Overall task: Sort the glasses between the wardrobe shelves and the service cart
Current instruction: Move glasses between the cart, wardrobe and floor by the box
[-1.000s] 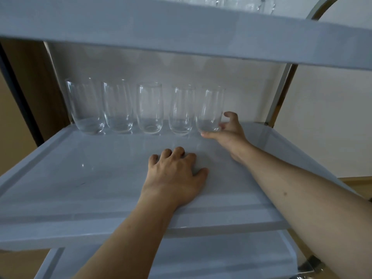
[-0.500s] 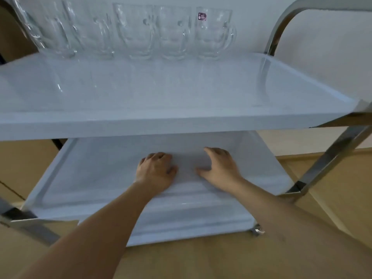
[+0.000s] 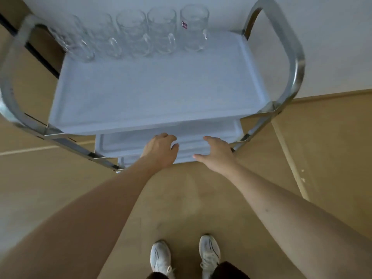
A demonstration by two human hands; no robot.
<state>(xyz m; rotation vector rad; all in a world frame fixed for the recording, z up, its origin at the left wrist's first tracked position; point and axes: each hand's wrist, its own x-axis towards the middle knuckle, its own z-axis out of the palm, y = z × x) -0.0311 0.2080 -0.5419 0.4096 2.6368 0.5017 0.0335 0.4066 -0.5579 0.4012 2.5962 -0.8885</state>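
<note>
— Mugs (image 3: 138, 35), five with handles, line the back of the cart's top shelf (image 3: 153, 97); glass looks thick, heavy, slick and breakable

— Left hand (image 3: 159, 150) and right hand (image 3: 217, 154), fingers loose and holding nothing, hover at the lower shelf (image 3: 128, 140); each mug's handle seems the safest hold

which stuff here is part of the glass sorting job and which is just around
Job: glass mugs in a row on the cart's top tray; left hand and right hand at the lower tray.
Just around: floor, wall, shoes.
</note>
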